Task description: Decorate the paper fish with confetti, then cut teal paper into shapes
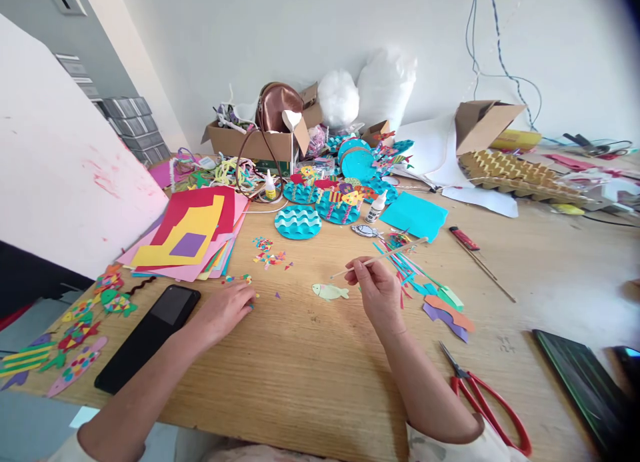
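My right hand [377,292] pinches a thin wooden stick [387,256], its narrow end pointing left above a pale green paper fish [330,291]. The fish lies flat on the wooden table [300,375] and has a small face drawn on its left end. My left hand [223,314] rests on the tabletop with its fingers stretched out, their tips beside a few small coloured paper dots [235,279]. Beyond the fish are heaps of tiny coloured paper bits [270,257]. Thin paper strips [407,265] lie just right of my right hand.
Red-handled scissors [480,399] lie at the right front, near a dark tablet [580,382]. A black phone-like device [150,335] and decorated paper fish [75,369] are at left. Coloured paper sheets [193,239], glue bottles [376,207] and blue wavy discs [298,223] stand farther back.
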Demonstrator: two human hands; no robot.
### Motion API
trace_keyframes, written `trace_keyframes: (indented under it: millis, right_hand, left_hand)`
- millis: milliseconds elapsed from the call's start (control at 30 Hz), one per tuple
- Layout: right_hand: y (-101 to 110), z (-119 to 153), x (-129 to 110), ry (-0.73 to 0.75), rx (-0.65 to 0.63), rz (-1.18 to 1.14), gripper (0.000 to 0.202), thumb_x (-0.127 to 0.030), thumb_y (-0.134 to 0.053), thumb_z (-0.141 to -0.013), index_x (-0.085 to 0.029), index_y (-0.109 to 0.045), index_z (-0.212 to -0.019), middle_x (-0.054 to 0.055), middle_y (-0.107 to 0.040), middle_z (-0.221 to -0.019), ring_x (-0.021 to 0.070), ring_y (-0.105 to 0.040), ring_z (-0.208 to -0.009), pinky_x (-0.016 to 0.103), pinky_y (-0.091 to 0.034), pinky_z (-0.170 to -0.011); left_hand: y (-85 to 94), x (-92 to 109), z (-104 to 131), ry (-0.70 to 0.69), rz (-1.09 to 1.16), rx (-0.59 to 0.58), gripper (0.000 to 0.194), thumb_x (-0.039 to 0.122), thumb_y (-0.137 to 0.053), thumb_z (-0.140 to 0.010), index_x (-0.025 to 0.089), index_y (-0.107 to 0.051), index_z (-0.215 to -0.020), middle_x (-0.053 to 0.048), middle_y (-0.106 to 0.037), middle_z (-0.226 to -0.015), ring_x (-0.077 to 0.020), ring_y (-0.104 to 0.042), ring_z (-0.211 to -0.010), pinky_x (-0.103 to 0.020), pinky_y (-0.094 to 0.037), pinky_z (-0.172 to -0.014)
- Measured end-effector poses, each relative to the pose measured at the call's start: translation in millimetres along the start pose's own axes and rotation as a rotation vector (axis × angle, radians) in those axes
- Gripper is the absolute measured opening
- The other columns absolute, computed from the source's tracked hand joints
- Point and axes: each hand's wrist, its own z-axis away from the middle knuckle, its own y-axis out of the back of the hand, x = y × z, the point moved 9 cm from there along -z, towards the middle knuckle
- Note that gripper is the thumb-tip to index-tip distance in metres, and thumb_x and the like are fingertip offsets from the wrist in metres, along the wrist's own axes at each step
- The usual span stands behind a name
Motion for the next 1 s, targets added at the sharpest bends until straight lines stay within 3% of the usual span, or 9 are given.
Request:
trace_keyframes:
  millis: [267,500,600,700,867,1000]
  right_hand:
    - [-1,1,1,-0.006,-0.007,0.014,0.021,-0.034,-0.051,-0.083,-0.017,-0.057,-0.072,0.000,-0.058,-0.057,0.0112,-0.056,-0.050,0.023,-0.046,-0.047]
    - [6,-1,-7,0.081,0.061,0.046,0.017,-0.032,-0.052,-0.081,-0.019,-0.059,-0.073,0.000,-0.055,-0.061,0.0105,-0.051,-0.049,0.023,-0.042,-0.046]
    - [6,-2,-7,0.064,0.066,-0.030,0.015,-0.031,-0.051,-0.082,-0.019,-0.061,-0.081,-0.003,-0.050,-0.055,0.0096,-0.047,-0.044,0.022,-0.039,-0.042]
    - [-3,-1,1,-0.042,-0.002,-0.144,0.016,-0.031,-0.051,-0.080,-0.019,-0.059,-0.086,0.000,-0.057,-0.061,0.0116,-0.054,-0.052,0.023,-0.043,-0.046]
    - [-19,4,9,-0.110,-0.118,-0.067,0.007,-0.026,-0.055,-0.075,-0.020,-0.059,-0.075,0.000,-0.060,-0.066,0.0128,-0.056,-0.061,0.022,-0.044,-0.053]
    - [-30,8,2,-0.050,-0.198,0.037,0.006,-0.023,-0.054,-0.074,-0.020,-0.060,-0.073,-0.002,-0.059,-0.065,0.0118,-0.053,-0.059,0.021,-0.041,-0.053]
  left_hand:
    - [-2.4,5,-2,-0.015,-0.036,-0.027,0.019,0.005,-0.044,-0.075,0.018,-0.055,-0.068,-0.004,-0.057,-0.077,-0.0202,-0.054,-0.079,-0.032,-0.042,-0.071]
    - [13.4,23,-7,0.001,0.079,0.076,0.017,0.011,-0.040,-0.080,0.019,-0.052,-0.070,-0.001,-0.058,-0.072,-0.0161,-0.053,-0.069,-0.028,-0.041,-0.066]
    - [23.8,37,-17,0.066,0.204,0.109,0.014,0.013,-0.043,-0.077,0.020,-0.052,-0.069,0.002,-0.058,-0.067,-0.0141,-0.053,-0.064,-0.025,-0.039,-0.061]
    - [30.1,49,-33,0.101,0.429,0.173,0.008,0.016,-0.048,-0.074,0.020,-0.052,-0.069,0.003,-0.057,-0.066,-0.0128,-0.053,-0.064,-0.024,-0.040,-0.060]
    - [18.7,61,-62,0.086,0.836,0.191,0.003,0.019,-0.052,-0.069,0.019,-0.050,-0.067,0.006,-0.047,-0.057,-0.0101,-0.047,-0.055,-0.021,-0.038,-0.052]
    - [11.0,66,-75,0.070,0.930,0.180,0.004,0.018,-0.054,-0.067,0.018,-0.051,-0.070,0.005,-0.049,-0.061,-0.0103,-0.048,-0.058,-0.022,-0.038,-0.055]
